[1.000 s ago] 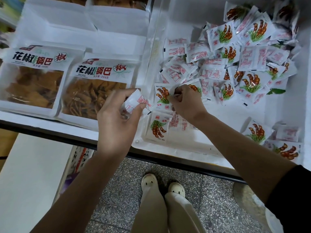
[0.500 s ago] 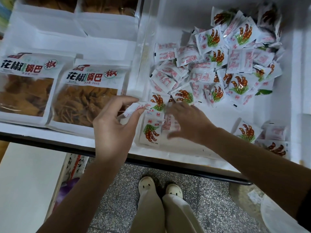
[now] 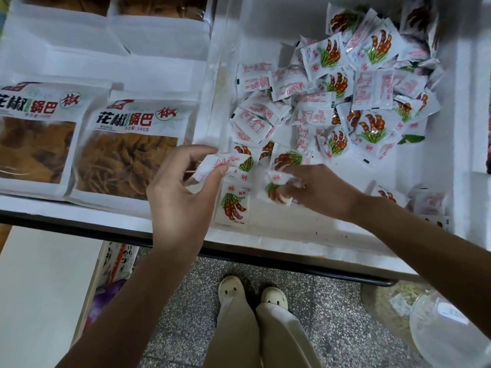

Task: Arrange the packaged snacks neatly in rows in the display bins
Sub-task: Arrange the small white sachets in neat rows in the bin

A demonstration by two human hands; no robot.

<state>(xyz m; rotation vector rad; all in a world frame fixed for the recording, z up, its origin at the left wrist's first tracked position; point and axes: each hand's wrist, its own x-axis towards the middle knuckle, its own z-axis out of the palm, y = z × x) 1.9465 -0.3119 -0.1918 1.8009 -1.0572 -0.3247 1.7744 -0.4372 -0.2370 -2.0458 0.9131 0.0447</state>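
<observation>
The left hand's (image 3: 183, 197) grip is narrow: thumb and forefinger pinch one corner of a small white sachet (image 3: 210, 167) with red print, held just above the near left corner of the right bin (image 3: 318, 229). The right hand's (image 3: 322, 193) grip is closed too, its fingers curled round a small packet (image 3: 275, 191) with a brown pod picture; that packet is blurred and sits low over the bin floor.

Between and just below the two hands a flat packet (image 3: 233, 205) lies picture side up on the bin floor, near the front wall. Farther back, a loose pile (image 3: 345, 102) of the same packets fills the middle and rear of this bin, some picture up, some showing red text. A few more packets (image 3: 427, 205) lie in the front right corner.

Beyond a white divider (image 3: 212, 102), the left bin holds two large bags (image 3: 127, 152) of brown crisps side by side, with more bags (image 3: 156, 6) behind them. Both bins rest on a dark-edged bench (image 3: 265, 257).
</observation>
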